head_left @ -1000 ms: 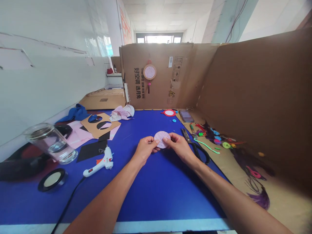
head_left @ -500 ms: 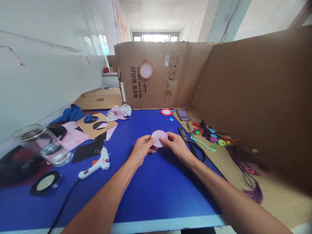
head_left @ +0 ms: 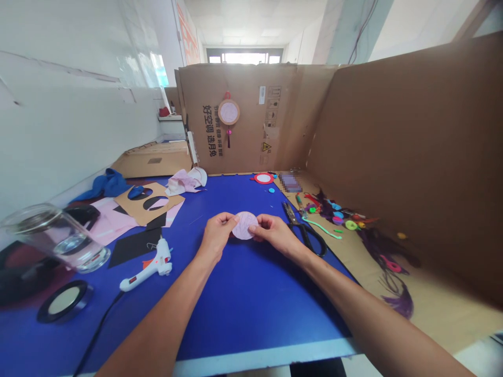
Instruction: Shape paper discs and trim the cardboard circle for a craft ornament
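Observation:
A round, pale lilac fabric-covered disc (head_left: 245,225) is held up above the blue table, its patterned face toward me. My left hand (head_left: 218,232) pinches its left edge, thumb in front and fingers behind. At the right edge my right hand (head_left: 272,231) grips it the same way, thumb low on the face. Both hands' rear fingers are partly hidden. Black-handled scissors (head_left: 311,236) lie just right of my right hand. A white glue gun (head_left: 151,266) rests on the table left of my left forearm.
Cardboard with two cut holes (head_left: 162,210), pink cloth (head_left: 118,224) and black sheet (head_left: 135,247) lie left, near a glass of water (head_left: 74,243) and a round black case (head_left: 65,301). Tassels and beads (head_left: 337,213) line the right. A finished round ornament (head_left: 229,112) hangs on the cardboard wall (head_left: 247,141).
The view has shifted slightly, so everything sits a little further left. The disc stays in both hands; my left thumb has moved up toward its upper left edge.

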Motion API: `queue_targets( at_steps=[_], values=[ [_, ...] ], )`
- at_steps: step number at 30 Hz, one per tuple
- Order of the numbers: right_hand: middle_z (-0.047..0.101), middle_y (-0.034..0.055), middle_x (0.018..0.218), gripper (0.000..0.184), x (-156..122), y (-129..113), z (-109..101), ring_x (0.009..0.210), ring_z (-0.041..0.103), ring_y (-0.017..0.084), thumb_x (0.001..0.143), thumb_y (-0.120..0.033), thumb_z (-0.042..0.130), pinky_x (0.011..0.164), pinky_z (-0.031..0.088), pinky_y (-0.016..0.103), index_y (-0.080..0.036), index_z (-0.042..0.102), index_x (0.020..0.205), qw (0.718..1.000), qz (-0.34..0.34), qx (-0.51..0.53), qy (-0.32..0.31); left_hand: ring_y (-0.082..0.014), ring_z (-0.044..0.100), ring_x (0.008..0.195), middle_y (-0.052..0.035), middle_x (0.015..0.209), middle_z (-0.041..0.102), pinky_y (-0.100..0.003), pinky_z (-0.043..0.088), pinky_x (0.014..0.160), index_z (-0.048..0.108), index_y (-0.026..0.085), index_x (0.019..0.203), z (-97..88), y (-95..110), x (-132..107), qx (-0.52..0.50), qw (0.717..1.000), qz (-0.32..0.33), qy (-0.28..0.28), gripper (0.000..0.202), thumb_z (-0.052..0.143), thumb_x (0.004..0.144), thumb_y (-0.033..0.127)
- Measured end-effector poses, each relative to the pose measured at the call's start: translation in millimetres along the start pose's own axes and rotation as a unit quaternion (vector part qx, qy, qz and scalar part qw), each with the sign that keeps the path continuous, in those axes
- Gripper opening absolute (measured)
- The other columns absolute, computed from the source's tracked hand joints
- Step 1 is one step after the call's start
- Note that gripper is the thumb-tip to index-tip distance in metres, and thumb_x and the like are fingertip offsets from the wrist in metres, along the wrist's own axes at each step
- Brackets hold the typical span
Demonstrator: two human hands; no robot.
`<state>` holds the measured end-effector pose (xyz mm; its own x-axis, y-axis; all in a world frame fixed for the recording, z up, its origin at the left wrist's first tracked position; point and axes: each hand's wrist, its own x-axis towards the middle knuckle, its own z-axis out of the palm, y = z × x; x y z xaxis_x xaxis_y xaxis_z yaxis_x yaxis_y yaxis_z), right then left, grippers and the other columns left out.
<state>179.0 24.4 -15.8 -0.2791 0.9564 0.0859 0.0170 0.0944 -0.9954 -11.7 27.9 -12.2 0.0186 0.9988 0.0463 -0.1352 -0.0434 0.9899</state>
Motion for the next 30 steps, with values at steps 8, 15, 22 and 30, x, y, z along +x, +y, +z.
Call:
queue_targets(
  at_steps=[8,15,22,30],
  values=[
    [0.061,-0.0026,0.066,0.049,-0.1,-0.4,0.1,0.06,0.052,0.013,0.073,-0.065,0.081,0.061,0.042,0.028,-0.02,0.06,0.077,0.999,-0.043,-0.006,0.027,-0.0145,0.062,0.065,-0.0026,0.072,0.071,-0.025,0.049,0.06,0.072,0.016,0.08,6.4,3.2,-4.4,0.025,0.999,-0.003,-0.048,0.037,0.087,0.066,0.047],
    [0.061,-0.0023,0.067,0.05,-1.1,2.1,-0.8,0.062,0.051,0.014,0.076,-0.065,0.079,0.062,0.04,0.028,-0.019,0.06,0.078,0.999,-0.041,-0.015,0.023,-0.015,0.063,0.068,-0.0024,0.077,0.071,-0.026,0.049,0.064,0.073,0.016,0.085,4.7,4.2,-5.1,0.031,0.998,-0.009,-0.06,0.036,0.087,0.065,0.043],
    [0.064,-0.0005,0.07,0.047,-3.7,-1.2,2.8,0.063,0.054,0.015,0.075,-0.062,0.08,0.063,0.042,0.029,-0.018,0.064,0.082,0.999,-0.026,-0.025,-0.001,-0.012,0.054,0.061,0.0007,0.066,0.064,-0.024,0.043,0.061,0.068,0.017,0.071,3.4,0.4,-3.4,0.028,0.999,0.024,-0.024,0.03,0.082,0.069,0.043],
    [0.065,-0.0004,0.071,0.049,-2.7,4.8,3.0,0.064,0.053,0.014,0.076,-0.063,0.08,0.061,0.041,0.027,-0.017,0.066,0.085,0.999,-0.025,-0.035,-0.009,-0.0123,0.055,0.063,-0.0001,0.069,0.066,-0.024,0.042,0.062,0.07,0.017,0.071,3.6,1.9,-6.2,0.072,0.996,0.039,-0.025,0.027,0.08,0.072,0.041]
  ],
)
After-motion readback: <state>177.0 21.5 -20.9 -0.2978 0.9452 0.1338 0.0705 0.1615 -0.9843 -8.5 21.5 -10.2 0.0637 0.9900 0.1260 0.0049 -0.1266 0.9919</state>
